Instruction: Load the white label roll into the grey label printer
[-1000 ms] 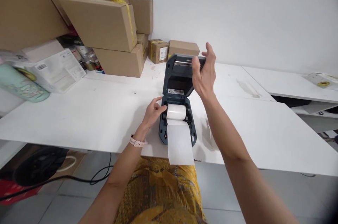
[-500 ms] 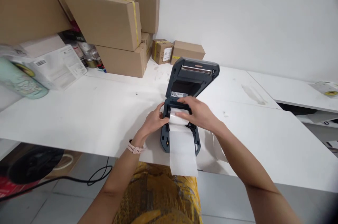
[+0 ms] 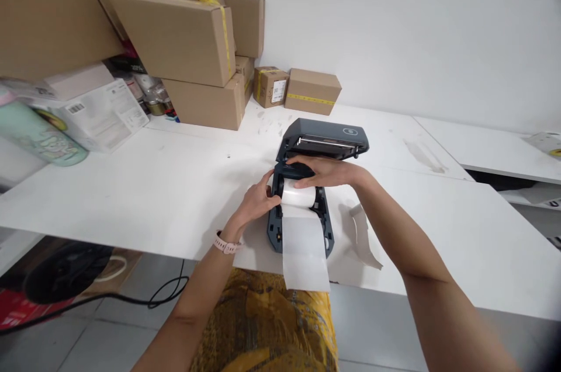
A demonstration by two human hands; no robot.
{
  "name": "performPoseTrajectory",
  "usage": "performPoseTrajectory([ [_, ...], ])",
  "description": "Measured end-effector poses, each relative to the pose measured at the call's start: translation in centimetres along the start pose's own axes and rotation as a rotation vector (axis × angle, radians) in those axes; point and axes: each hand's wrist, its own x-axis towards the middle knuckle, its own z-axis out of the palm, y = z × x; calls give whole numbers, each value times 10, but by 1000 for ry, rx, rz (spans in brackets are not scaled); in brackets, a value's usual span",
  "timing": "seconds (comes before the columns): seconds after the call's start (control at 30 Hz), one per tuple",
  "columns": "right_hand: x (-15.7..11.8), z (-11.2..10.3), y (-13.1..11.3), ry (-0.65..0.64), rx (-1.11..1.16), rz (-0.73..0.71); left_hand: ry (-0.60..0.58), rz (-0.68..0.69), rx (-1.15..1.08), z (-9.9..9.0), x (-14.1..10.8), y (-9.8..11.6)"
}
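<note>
Against a pale wall, the white desk (image 3: 184,185) held a dark printer (image 3: 274,233) at its near edge, its lid (image 3: 324,128) partly raised. The left hand (image 3: 256,201) – fingers parted – touched the printer's left side; the right hand (image 3: 331,173), fingers open, reached beneath the lid over the white roll (image 3: 298,194). Paper (image 3: 305,252) extended past the desk's near edge.

Pink wristwatch band (image 3: 227,243); yellow patterned garment (image 3: 265,325).
</note>
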Motion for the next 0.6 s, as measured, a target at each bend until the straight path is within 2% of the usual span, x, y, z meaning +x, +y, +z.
performPoseTrajectory([
  [0.3, 20, 8, 7, 28, -146, 140, -12, 2, 6, 2, 2, -8],
  [0.6, 31, -1, 16, -68, -91, 134, 9, 14, -52, 2, 3, -7],
])
